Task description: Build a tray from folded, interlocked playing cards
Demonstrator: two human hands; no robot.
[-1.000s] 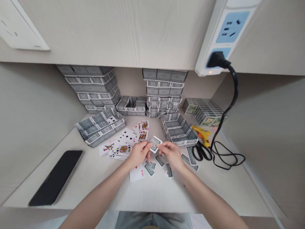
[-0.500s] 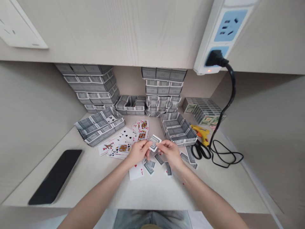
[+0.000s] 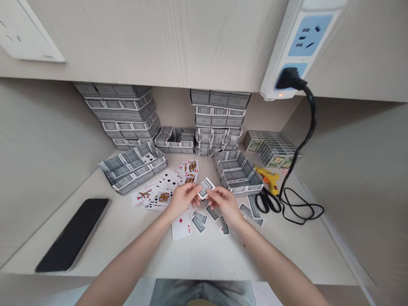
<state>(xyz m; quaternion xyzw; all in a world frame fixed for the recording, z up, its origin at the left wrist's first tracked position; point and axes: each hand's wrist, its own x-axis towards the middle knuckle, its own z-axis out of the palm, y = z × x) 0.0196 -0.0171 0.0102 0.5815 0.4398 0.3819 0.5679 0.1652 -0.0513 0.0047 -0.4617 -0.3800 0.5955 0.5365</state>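
Between both hands is a playing card [image 3: 206, 187], its grey patterned back facing up. My left hand [image 3: 185, 199] is closed, pinching the card's left side between thumb and fingers. On the opposite side my right hand [image 3: 225, 205] is closed on the card too. Below the hands lie small folded card pieces [image 3: 199, 222] with grey backs. An ace of diamonds [image 3: 181, 226] rests face up under my left wrist. Face-up playing cards [image 3: 163, 197] are spread to the left of my left hand.
Open trays built from cards stand left [image 3: 137, 170] and right [image 3: 239, 174]. Behind rise stacked card boxes [image 3: 124, 112]. A black phone [image 3: 75, 236] lies left. Black-handled scissors [image 3: 267, 202], a yellow glue gun [image 3: 269, 178] and a cable [image 3: 301, 204] lie right. A power strip [image 3: 299, 51] hangs above.
The card has shifted slightly up and tilted differently between my fingers. My left hand has moved slightly up and left, showing more of the ace of diamonds.
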